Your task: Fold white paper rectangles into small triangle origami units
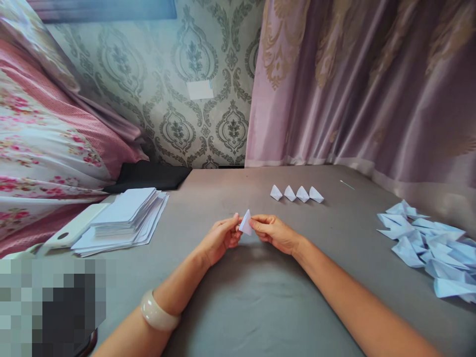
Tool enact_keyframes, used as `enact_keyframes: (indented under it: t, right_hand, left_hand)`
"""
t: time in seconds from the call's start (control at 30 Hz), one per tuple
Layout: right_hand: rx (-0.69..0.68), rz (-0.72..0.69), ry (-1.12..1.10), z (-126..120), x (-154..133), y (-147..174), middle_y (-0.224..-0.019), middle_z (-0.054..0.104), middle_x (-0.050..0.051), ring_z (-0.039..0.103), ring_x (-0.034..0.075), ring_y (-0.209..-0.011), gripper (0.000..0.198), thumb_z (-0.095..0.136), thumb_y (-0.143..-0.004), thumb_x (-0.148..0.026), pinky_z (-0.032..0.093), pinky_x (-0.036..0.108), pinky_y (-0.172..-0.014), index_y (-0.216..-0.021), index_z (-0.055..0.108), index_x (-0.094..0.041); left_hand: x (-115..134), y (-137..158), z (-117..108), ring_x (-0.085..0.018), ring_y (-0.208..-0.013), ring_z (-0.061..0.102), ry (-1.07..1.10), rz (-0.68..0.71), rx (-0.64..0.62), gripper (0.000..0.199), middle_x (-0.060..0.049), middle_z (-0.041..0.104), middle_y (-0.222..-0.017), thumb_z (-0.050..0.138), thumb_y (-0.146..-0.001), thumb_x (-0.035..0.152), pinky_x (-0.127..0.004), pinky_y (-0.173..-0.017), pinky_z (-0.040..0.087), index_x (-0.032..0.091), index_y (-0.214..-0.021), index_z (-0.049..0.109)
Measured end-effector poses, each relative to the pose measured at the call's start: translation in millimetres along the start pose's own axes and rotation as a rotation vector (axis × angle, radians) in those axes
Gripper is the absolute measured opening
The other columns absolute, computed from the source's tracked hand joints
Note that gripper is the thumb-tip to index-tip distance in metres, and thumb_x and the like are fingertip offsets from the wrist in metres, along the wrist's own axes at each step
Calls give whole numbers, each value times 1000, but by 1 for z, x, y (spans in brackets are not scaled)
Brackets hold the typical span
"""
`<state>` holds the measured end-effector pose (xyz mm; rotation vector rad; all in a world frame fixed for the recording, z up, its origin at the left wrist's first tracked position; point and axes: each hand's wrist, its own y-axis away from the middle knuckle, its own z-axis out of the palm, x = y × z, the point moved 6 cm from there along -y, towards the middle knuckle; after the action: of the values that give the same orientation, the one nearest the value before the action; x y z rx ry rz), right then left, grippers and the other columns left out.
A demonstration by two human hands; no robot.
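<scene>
A small folded white paper piece point(246, 222), pointed at the top, is held up between my two hands over the middle of the table. My left hand point(222, 239) pinches its left edge, thumb raised and the other fingers curled. From the other side my right hand point(275, 232) grips the right edge between thumb and fingers. Beyond my right hand, several folded paper shapes point(296, 194) stand in a short row. A pale bangle circles my left wrist.
On the left lies a stack of white paper sheets point(124, 213), partly over a white board-like object point(69, 233). A black cloth-like item point(152, 176) lies behind it. A heap of folded papers point(427, 243) covers the far right. Patterned curtains point(316, 99) hang along the right and back.
</scene>
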<state>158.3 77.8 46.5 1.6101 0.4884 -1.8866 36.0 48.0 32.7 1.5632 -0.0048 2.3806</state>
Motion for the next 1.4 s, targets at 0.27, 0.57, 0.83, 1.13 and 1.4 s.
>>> enact_keyframes:
  t: [0.27,0.57,0.83,1.13,1.4]
  right_hand:
    - [-178,77,23,2,2,4,-55,45,-7,29,3,-41,30,67,-77,-46,15,20,-39,-83,61,-17]
    - [-243,62,47,4,0,7,-55,46,-8,32,3,-40,31,63,-79,-49,20,18,-39,-84,58,-19]
    - [-57,-34,335,-7,0,-1,-72,63,0,54,8,-53,37,61,-78,-52,37,18,-44,-85,63,-16]
    - [339,-358,293,-12,-5,-7,-78,69,3,62,15,-72,29,72,-68,-44,49,30,-71,-76,67,-17]
    - [391,-457,234,-7,-9,-5,-82,63,1,62,15,-79,34,74,-68,-39,52,31,-76,-91,57,-21]
  left_hand:
    - [-5,2,1,-1,-38,25,-41,-85,-119,33,6,41,-49,65,-79,42,-17,-38,12,13,-70,54]
    - [0,6,2,-1,-32,25,-32,-97,-158,34,7,45,-45,69,-74,46,-17,-35,11,17,-71,52]
    - [5,2,-13,-5,-47,45,-248,20,32,30,4,56,-58,77,-67,38,-16,-42,28,16,-73,57]
    - [21,2,-9,-15,-85,62,-209,336,176,27,-6,69,-94,79,-65,30,-29,-82,47,14,-74,59]
    - [23,2,-8,-14,-89,61,-91,429,186,39,0,66,-90,79,-63,18,-29,-85,46,20,-93,54]
